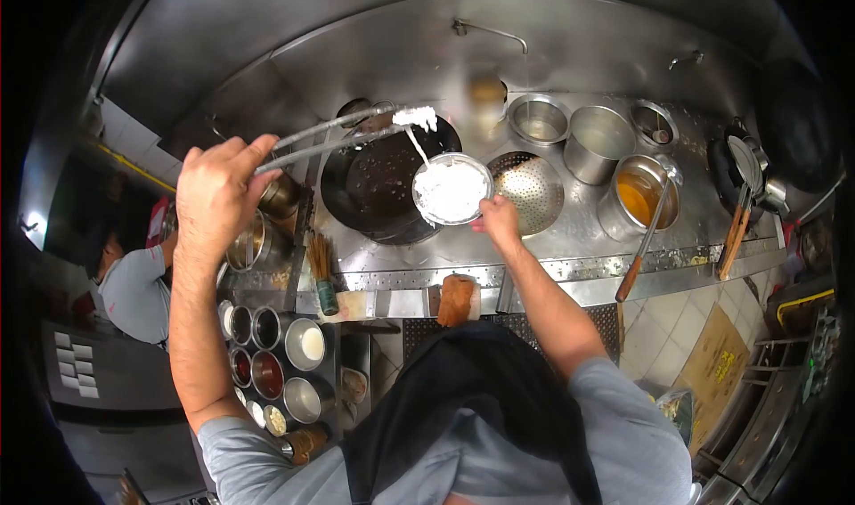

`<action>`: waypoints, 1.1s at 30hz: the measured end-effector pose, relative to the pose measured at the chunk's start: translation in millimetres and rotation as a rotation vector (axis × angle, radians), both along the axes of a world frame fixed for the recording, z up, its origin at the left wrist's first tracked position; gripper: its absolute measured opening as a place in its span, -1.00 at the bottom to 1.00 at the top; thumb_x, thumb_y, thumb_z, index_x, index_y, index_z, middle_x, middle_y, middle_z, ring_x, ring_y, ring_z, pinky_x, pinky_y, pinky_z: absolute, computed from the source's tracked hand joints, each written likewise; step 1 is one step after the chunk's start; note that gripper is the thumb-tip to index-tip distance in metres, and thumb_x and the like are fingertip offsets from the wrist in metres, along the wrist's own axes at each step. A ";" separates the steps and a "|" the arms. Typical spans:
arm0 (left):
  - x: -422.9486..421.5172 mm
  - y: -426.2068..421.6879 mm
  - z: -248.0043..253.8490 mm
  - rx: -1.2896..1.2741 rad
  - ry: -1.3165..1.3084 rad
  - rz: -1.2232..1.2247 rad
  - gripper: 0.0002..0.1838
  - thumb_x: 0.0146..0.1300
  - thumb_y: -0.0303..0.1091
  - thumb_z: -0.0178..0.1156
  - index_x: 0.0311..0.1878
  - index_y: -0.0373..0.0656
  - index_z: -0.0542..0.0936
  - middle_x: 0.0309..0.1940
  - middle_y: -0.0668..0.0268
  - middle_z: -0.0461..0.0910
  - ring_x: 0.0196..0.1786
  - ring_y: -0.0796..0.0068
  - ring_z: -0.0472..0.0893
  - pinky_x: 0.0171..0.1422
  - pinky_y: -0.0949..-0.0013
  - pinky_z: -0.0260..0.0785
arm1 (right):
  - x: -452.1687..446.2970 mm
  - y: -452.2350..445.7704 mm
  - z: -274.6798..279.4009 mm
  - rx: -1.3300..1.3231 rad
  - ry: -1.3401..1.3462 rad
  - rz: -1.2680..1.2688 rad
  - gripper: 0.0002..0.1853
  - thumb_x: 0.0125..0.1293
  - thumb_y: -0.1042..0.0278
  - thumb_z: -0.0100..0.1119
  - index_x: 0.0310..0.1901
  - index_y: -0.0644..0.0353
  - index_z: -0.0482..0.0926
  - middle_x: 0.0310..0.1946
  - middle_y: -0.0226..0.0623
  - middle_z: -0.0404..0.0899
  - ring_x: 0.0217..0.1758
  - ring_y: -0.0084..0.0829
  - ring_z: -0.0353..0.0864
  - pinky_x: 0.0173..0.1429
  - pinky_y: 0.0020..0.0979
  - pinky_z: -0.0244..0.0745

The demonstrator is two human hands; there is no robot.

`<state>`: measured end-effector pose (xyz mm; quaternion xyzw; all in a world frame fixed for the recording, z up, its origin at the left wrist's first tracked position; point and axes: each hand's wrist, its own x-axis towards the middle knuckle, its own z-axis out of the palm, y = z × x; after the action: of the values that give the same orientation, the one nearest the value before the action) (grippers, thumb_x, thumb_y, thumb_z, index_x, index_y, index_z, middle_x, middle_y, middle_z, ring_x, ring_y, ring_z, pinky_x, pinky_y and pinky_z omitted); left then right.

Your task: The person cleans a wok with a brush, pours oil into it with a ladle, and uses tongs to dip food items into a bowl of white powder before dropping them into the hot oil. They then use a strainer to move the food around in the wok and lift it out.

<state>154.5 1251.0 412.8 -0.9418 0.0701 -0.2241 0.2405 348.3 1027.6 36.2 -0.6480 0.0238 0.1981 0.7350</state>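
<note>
My left hand (216,187) is raised at the left and closed on long metal tongs (334,134). At the tips of the tongs hangs a white, batter-coated piece (416,118), with a strand trailing down. Below it, my right hand (500,220) grips the rim of a round metal bowl (452,189) filled with white batter. The bowl is over the right edge of a large dark wok (378,180) that holds dark liquid. To the right of the bowl lies a perforated metal strainer (532,195).
Metal pots (598,144) and a pot of orange liquid (639,193) with a ladle stand right. A bamboo brush (321,269) and a brown cloth (456,300) lie along the front edge. Sauce containers (267,374) sit lower left. Another person (135,296) is far left.
</note>
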 end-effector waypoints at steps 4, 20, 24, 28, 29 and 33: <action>3.1 19.9 9.0 0.009 -0.053 0.042 -0.60 0.06 -0.20 0.38 0.02 0.03 0.63 -0.45 0.36 0.52 -0.38 0.29 0.55 -0.29 0.25 0.27 | -3.9 -0.9 -1.7 0.006 0.013 -0.019 -0.86 0.26 0.42 0.02 -0.28 0.33 0.46 -0.42 -0.17 0.57 -0.53 -0.33 0.66 -0.51 -0.36 0.61; 79.9 134.6 -197.8 -0.303 0.391 0.676 -0.62 0.18 -0.04 0.30 0.04 0.05 0.65 -0.15 0.18 0.70 -0.07 0.16 0.69 0.04 0.15 0.53 | -29.8 -113.1 -19.5 -0.026 -0.082 -0.355 -0.81 0.25 0.43 0.03 -0.49 0.30 0.37 -0.56 -0.21 0.49 -0.57 -0.38 0.58 -0.50 -0.37 0.61; 67.5 135.9 -233.8 -0.369 0.252 0.736 -0.55 0.22 0.00 0.26 0.12 0.04 0.59 -0.12 0.18 0.69 -0.03 0.15 0.68 0.04 0.12 0.53 | -32.6 -129.5 -18.9 -0.058 -0.087 -0.356 -0.83 0.26 0.43 0.02 -0.45 0.32 0.39 -0.55 -0.21 0.49 -0.60 -0.37 0.57 -0.49 -0.37 0.61; 45.1 115.8 -211.9 -0.439 0.088 0.746 -0.55 0.24 0.01 0.23 0.12 0.02 0.58 -0.13 0.16 0.69 -0.03 0.15 0.68 0.00 0.11 0.52 | -32.7 -137.2 -19.5 -0.018 -0.064 -0.334 -0.84 0.27 0.42 0.02 -0.42 0.33 0.40 -0.53 -0.20 0.50 -0.61 -0.37 0.56 -0.50 -0.37 0.61; 39.8 107.2 -199.9 -0.435 0.078 0.764 -0.55 0.24 0.01 0.23 0.12 0.02 0.58 -0.13 0.16 0.69 -0.03 0.15 0.68 0.00 0.11 0.52 | -32.5 -138.0 -17.7 -0.009 -0.056 -0.325 -0.84 0.28 0.41 0.03 -0.40 0.33 0.41 -0.52 -0.22 0.50 -0.61 -0.37 0.57 -0.50 -0.38 0.61; 22.4 91.1 -175.7 -0.413 0.020 0.710 -0.58 0.25 0.01 0.22 0.12 0.06 0.58 -0.13 0.16 0.68 -0.06 0.15 0.68 -0.01 0.11 0.53 | -29.4 -145.4 -21.1 -0.014 -0.073 -0.261 -0.83 0.30 0.39 0.05 -0.36 0.33 0.43 -0.53 -0.26 0.48 -0.59 -0.38 0.57 -0.51 -0.39 0.60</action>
<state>176.9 1342.1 237.1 -0.9381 -0.3035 -0.1275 0.1080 318.9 882.2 15.1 -0.6511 0.0826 0.0771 0.7505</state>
